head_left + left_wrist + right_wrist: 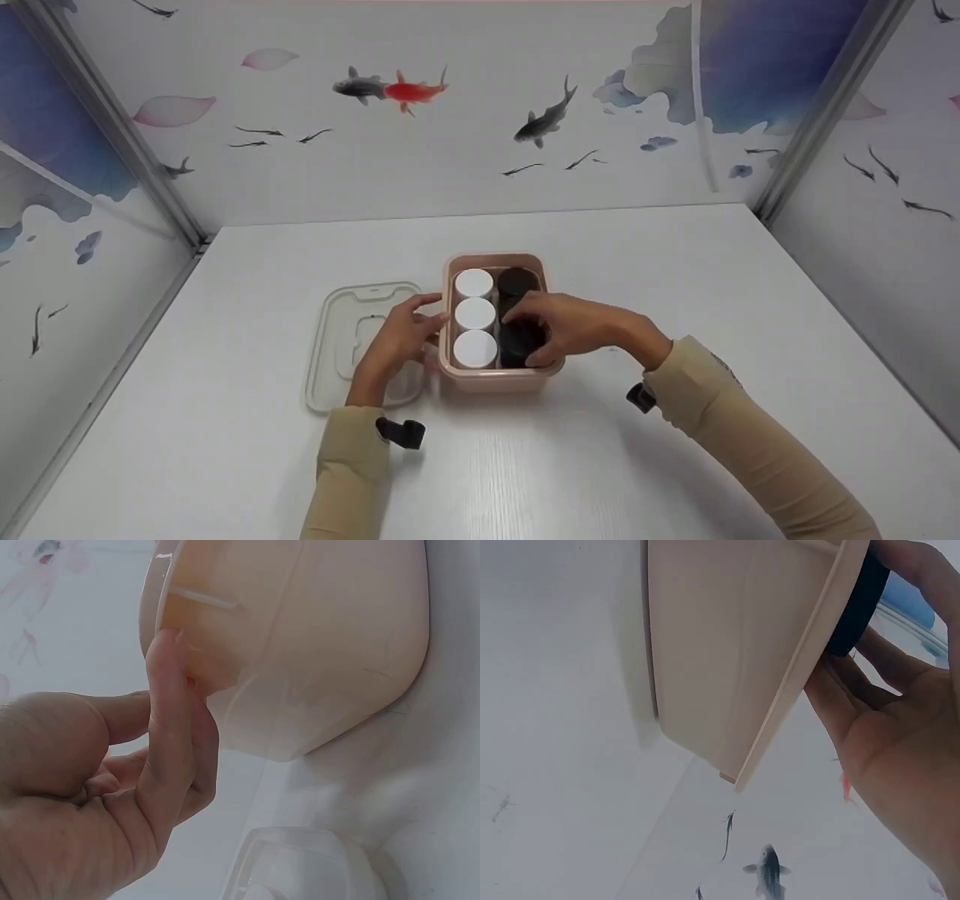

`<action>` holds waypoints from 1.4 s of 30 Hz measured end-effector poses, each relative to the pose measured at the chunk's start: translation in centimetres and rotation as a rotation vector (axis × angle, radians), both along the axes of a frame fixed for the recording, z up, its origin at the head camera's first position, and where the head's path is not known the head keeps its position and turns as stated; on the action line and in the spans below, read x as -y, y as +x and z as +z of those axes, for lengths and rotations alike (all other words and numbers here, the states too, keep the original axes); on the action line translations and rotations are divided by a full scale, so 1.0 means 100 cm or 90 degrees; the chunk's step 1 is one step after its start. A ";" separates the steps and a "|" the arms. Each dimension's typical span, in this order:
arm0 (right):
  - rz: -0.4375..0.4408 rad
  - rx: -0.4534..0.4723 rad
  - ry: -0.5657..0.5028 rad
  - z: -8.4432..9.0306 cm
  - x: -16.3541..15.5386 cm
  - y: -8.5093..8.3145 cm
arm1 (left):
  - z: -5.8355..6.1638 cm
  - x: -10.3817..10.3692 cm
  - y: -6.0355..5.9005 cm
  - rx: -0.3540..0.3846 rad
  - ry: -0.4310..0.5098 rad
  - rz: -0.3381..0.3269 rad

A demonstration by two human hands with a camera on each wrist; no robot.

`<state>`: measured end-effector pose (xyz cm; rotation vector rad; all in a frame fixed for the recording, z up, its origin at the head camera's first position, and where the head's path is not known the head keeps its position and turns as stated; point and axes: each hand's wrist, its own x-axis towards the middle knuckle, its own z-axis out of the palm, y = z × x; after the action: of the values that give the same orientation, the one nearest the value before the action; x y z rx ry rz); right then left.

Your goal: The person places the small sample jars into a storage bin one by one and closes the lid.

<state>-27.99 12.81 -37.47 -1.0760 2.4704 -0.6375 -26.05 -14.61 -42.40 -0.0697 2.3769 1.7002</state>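
A pink plastic bin (495, 384) stands on the table with two rows of round-topped containers in it. White lids (474, 283) top the left row, and a black lid (517, 280) shows at the back of the right row. My right hand (574, 324) grips the nearer black-lidded container (519, 346) by its top, thumb in front and fingers behind. In the right wrist view its dark lid (861, 604) stands above the bin's rim. My left hand (401, 337) touches the bin's left side, its fingertips against the outer wall (315, 630) just below the rim.
A translucent pale lid (322, 367) lies flat on the table left of the bin, partly under my left hand. The white table (480, 472) meets a back wall (450, 165) and side panels printed with fish and petals.
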 end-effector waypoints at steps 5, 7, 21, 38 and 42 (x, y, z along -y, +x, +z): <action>0.006 -0.030 0.018 -0.003 0.004 0.000 | 0.000 0.000 0.000 -0.002 0.001 -0.002; 0.008 -0.042 0.026 -0.004 0.006 0.001 | -0.001 0.000 -0.001 -0.004 0.001 -0.005; 0.032 -0.109 0.058 -0.014 0.013 0.002 | 0.000 0.001 0.001 0.004 0.004 0.007; -0.062 -0.112 -0.071 -0.010 0.024 0.015 | 0.009 0.002 0.003 0.003 -0.016 0.008; -0.102 -0.097 -0.198 -0.008 0.039 0.033 | 0.017 0.010 0.007 0.008 -0.034 0.018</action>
<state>-24.66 8.93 -38.28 -1.0771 2.6690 -1.0541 -25.33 -15.59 -40.71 -0.1221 2.4241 1.6426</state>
